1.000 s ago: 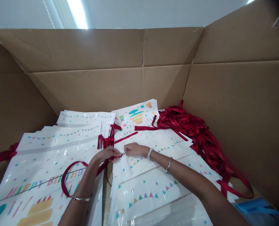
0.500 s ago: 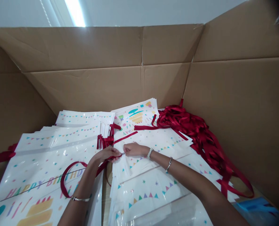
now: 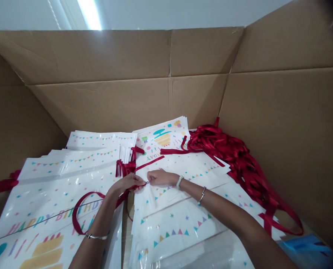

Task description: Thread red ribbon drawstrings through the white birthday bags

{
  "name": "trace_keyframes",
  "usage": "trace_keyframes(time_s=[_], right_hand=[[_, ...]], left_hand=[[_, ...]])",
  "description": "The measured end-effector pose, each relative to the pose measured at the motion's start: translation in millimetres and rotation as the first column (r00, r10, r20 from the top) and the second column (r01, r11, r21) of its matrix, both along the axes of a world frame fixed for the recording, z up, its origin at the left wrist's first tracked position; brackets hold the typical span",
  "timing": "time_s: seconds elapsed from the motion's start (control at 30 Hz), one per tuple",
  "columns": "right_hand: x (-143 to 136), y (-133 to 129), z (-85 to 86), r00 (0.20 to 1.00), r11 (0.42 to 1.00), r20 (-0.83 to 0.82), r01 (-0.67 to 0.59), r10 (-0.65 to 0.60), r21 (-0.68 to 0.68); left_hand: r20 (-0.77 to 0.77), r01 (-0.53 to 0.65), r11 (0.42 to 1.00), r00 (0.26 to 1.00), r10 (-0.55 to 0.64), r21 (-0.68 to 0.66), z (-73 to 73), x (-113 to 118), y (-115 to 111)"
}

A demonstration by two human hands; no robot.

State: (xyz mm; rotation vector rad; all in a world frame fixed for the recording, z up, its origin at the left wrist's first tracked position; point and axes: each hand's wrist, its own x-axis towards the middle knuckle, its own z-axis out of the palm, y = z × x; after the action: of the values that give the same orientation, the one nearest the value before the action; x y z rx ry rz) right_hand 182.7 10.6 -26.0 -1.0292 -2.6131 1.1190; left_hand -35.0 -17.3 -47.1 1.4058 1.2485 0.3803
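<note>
Over the gap between two stacks of glossy white party-printed sheets [image 3: 180, 205], the left hand [image 3: 129, 182] pinches a flat dark-red ribbon [image 3: 122, 199], with a thin dark piece [image 3: 147, 182] at its fingertips. The right hand [image 3: 160, 178], curled into a fist, sits just beside; its grip is hidden. Both forearms [image 3: 228, 212] slant inward. Brown cardboard walls [image 3: 107, 108] surround the stacks and a tangled red ribbon heap [image 3: 225, 149].

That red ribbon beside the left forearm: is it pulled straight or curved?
Curved: the red ribbon bows outward beside the left forearm, which hides part of it, so whether the loop closes, I cannot tell.
</note>
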Motion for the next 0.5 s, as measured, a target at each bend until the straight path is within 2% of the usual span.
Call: trace_keyframes(time_s=[0.23, 0.37, 0.5], right_hand=[[-1.7, 6.9, -6.7, 1.000, 1.000, -0.003, -0.002, 0.002, -0.008], [-7.2, 14.9, -12.3, 0.997, 1.000, 0.080, -0.010, 0.008, 0.025], [-11.8, 23.1, -12.8, 0.991, 0.999, 0.130, -0.046, 0.043, 0.018]], left_hand=[[-0.012, -0.010, 1.000, 1.000, 0.010, 0.004, 3.1, 0.8, -0.2], [-0.025, 0.023, 0.999, 0.999, -0.024, -0.038, 7.9, -3.8, -1.3], [-0.003, 0.043, 0.997, 0.999, -0.043, -0.069, 6.3, -11.5, 1.2]])
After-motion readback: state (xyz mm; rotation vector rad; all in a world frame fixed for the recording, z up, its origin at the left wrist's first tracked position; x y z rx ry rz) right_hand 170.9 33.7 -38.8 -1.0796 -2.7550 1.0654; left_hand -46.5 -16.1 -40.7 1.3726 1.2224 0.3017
